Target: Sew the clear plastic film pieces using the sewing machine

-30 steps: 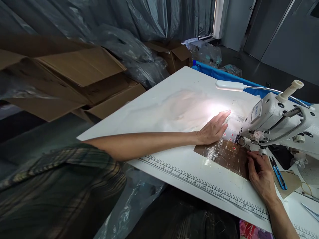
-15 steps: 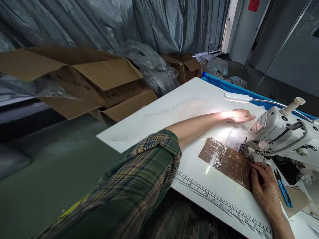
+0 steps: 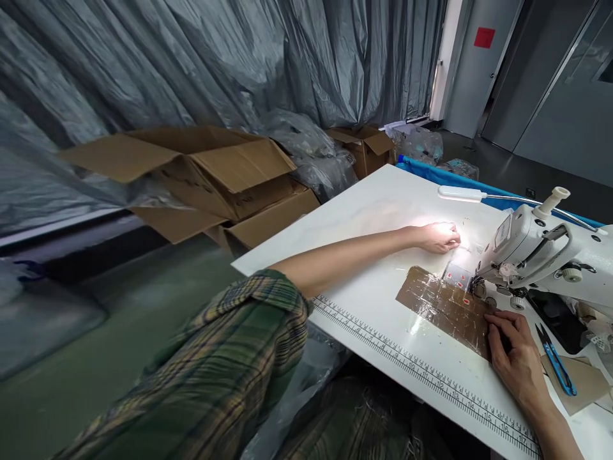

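My left hand [image 3: 439, 237] is under the bright lamp at the far side of the white table, its fingers curled together. Anything between them is too small or hidden to name. Close by lies a small clear sheet with red marks [image 3: 457, 276], running up to the needle area of a white sewing machine [image 3: 531, 255]. A brown card [image 3: 443, 310] with a shiny, clear, crinkled covering lies flat under the machine's foot end. At its right end my right hand [image 3: 517, 354] grips the edge with thumb and bent fingers.
Blue thread snips [image 3: 556, 361] rest on a brown paper piece [image 3: 577, 383] right of my right hand. Behind them is a black plate [image 3: 560, 319]. A lamp [image 3: 460, 193] reaches over the table. A ruler strip [image 3: 412, 367] follows the front edge. Open cardboard boxes [image 3: 239, 166] stand left.
My left hand has drawn back slightly to the left, and its outstretched fingers have curled in. My right hand stays at the card's right end. The view has shifted a little.
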### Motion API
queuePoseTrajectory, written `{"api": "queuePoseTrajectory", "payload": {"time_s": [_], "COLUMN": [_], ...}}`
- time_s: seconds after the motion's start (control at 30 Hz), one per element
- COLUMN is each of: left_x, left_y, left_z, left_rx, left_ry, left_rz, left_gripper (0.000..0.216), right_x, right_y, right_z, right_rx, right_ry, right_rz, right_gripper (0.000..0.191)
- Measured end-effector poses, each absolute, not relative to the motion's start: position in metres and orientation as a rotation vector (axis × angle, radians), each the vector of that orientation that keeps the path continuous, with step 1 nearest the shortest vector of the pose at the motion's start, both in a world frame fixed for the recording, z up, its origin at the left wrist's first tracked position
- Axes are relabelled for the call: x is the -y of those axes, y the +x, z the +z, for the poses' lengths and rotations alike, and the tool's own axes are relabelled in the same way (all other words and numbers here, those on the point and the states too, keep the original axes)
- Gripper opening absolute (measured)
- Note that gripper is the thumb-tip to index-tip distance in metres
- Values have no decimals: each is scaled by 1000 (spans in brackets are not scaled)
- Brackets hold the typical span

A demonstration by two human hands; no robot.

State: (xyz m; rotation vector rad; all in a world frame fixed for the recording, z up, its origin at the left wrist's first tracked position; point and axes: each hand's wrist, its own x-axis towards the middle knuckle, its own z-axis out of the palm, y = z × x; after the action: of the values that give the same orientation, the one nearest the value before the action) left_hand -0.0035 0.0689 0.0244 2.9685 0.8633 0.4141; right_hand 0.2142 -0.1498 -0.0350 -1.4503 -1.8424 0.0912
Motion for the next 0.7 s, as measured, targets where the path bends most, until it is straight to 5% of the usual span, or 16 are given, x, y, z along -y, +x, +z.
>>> {"api": "queuePoseTrajectory", "payload": {"time_s": [0.7], "left_x": [-19], "left_y": [-195], "left_z": [63], "left_rx": [-1510], "left_ry": [2402], "left_rz": [765], "left_gripper": [35], "right_x": [143], "right_y": [248], "right_z": [-77], "right_rx": [2015], "right_ry": [-1252], "right_rz": [-177], "right_gripper": [28]}}
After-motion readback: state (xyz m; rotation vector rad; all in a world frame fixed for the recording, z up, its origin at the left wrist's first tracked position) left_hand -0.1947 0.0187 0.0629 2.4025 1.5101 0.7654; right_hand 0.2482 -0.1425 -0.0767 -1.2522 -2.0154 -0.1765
